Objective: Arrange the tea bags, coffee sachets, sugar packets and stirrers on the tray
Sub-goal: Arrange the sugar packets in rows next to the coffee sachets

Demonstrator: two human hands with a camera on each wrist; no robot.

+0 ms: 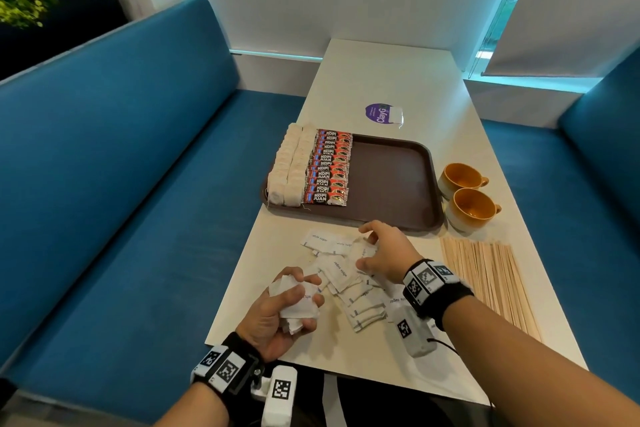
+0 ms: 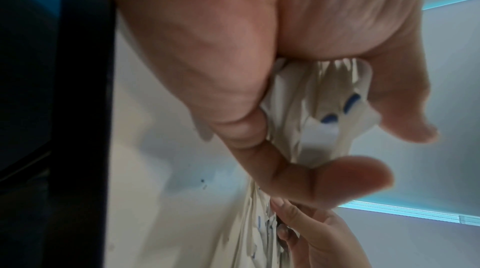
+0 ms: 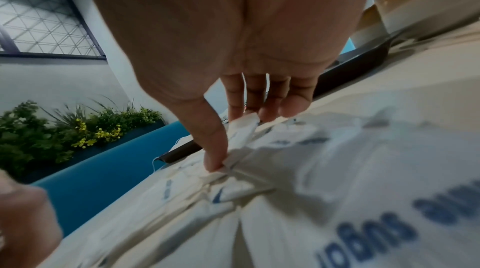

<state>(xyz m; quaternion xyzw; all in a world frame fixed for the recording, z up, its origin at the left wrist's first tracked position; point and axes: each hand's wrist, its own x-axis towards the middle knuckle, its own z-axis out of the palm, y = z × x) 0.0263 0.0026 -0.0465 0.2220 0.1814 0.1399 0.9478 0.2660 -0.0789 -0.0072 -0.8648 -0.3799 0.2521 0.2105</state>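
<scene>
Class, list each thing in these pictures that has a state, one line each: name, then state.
Tea bags: lined up on tray.
Coffee sachets: lined up beside tea bags.
Tray: right part bare.
Sugar packets: loose heap on table.
Stirrers: on table, off tray.
Cups: upright, empty.
Left hand: grips sugar packets.
Right hand: pinches a packet.

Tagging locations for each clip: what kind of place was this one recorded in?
Probably a café or office pantry booth. Blue upholstered bench seats flank a narrow white table by a window with roller blinds, and a brown serving tray sits beside two mugs, with planter greenery behind.
</scene>
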